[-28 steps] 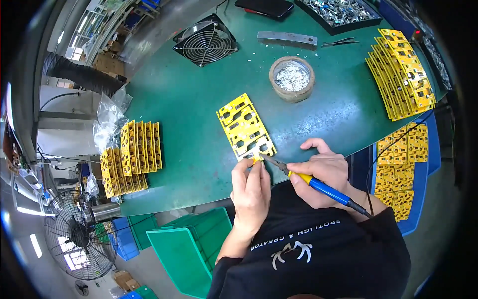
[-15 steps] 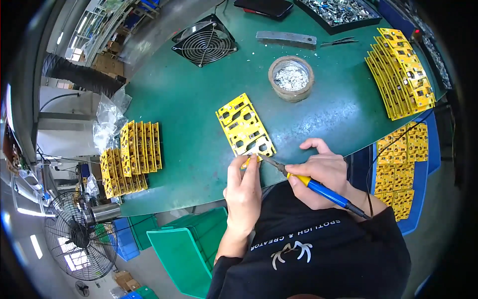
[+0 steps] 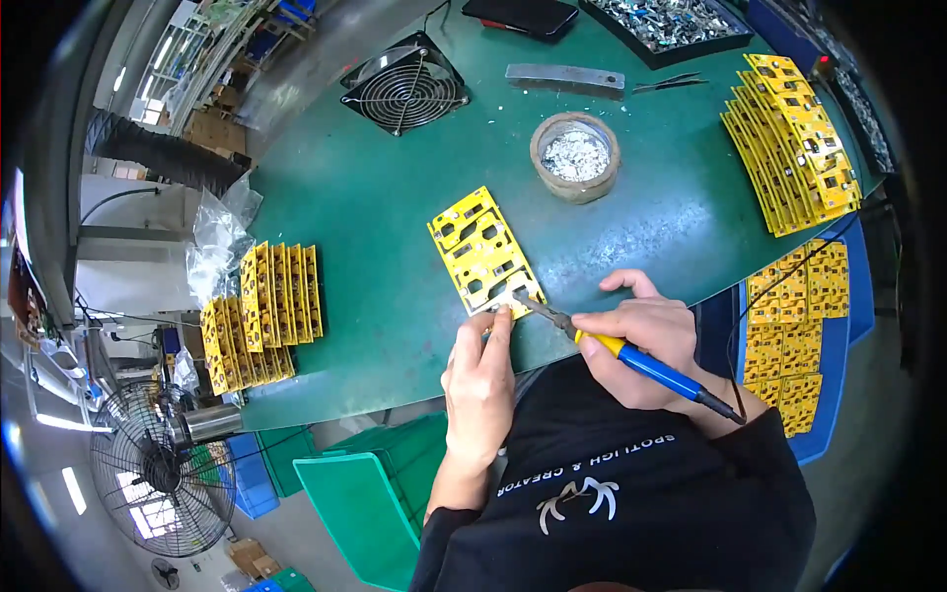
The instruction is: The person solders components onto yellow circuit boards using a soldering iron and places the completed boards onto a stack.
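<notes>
A yellow circuit board [image 3: 480, 249] with several cut-outs lies at a slant on the green tabletop. My left hand [image 3: 480, 380] pinches its near edge between thumb and fingertips, which cover that corner. In my right hand [image 3: 646, 340] is a soldering iron [image 3: 659, 377] with a blue and yellow handle, held like a pen. Its tip meets the board's near end, just right of my left fingertips. Whatever small part lies under the tip is too small to make out. My right index finger is raised off the handle.
A round pot [image 3: 577, 158] with silvery scraps stands beyond the board. Stacked yellow boards [image 3: 281, 296] sit at left, more [image 3: 794, 148] at right. A fan [image 3: 406, 84], metal bar [image 3: 565, 77], tweezers [image 3: 671, 83] and parts tray [image 3: 671, 30] lie farther back. Below are a green crate [image 3: 360, 503] and blue bin [image 3: 824, 395].
The iron's tip has shifted slightly away from me, onto the board's near end. My right hand has moved a little to the right. My left hand stays at the near edge.
</notes>
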`<state>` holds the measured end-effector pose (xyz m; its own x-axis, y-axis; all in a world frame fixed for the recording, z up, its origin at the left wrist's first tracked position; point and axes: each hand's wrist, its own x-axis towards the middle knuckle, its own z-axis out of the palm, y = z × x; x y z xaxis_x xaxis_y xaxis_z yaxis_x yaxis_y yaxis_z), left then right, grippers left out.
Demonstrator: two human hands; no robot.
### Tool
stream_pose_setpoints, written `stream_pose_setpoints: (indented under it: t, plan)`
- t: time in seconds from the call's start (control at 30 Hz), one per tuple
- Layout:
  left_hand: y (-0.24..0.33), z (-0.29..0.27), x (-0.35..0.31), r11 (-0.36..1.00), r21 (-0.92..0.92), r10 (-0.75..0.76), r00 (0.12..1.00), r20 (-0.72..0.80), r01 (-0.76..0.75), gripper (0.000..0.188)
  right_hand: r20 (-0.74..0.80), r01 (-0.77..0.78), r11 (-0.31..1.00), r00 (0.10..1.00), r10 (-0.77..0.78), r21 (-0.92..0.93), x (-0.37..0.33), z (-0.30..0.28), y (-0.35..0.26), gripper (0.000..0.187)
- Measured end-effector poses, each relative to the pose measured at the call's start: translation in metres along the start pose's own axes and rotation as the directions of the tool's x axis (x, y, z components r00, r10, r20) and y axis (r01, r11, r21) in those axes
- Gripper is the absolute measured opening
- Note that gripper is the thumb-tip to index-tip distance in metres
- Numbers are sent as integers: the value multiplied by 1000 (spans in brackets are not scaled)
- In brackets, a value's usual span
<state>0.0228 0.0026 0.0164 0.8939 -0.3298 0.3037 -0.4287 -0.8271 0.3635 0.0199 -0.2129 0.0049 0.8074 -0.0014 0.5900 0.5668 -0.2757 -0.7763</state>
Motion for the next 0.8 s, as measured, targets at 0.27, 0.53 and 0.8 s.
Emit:
stream_pose_setpoints:
  t: [0.27, 0.53, 0.8]
  plan:
    - [1, 0, 1, 1000, 8, 0, 1000, 2, 0, 52, 17, 12, 1000, 1000, -12, 7, -2, 0, 0, 16]
    - [11, 7, 2, 999, -39, 28, 996, -81, -31, 34, -84, 3, 997, 996, -9, -73, 2, -6, 6, 27]
    - [33, 9, -4, 950, -265, 130, 981, -144, -165, 27, -93, 6, 984, 995, -23, -180, 4, -6, 24, 39]
